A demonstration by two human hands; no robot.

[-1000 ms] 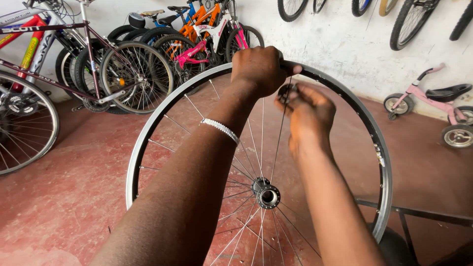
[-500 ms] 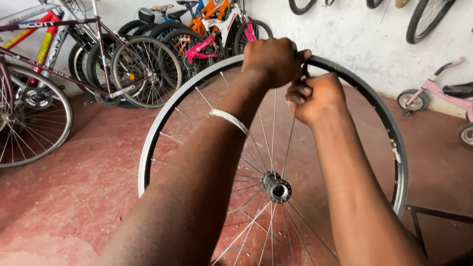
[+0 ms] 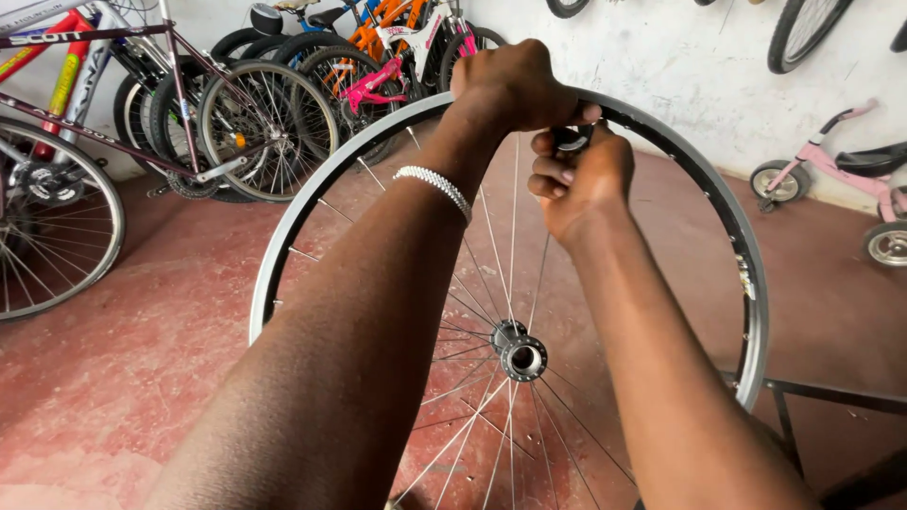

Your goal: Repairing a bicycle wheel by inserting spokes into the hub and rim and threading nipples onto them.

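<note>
Right hand (image 3: 578,179) has crept up the spoke to just under the left hand (image 3: 510,85), whose grip stays closed on the rim (image 3: 293,236), right fingers pinched around a small dark tool at the nipple.

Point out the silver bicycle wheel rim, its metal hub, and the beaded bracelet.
Silver bicycle wheel rim (image 3: 283,247), head view, left side of hoop.
Metal hub (image 3: 522,358), head view, hub centre.
Beaded bracelet (image 3: 433,184), head view, band on left wrist.

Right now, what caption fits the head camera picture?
Left hand grips a bare bicycle wheel rim; right hand works at its top.
</note>
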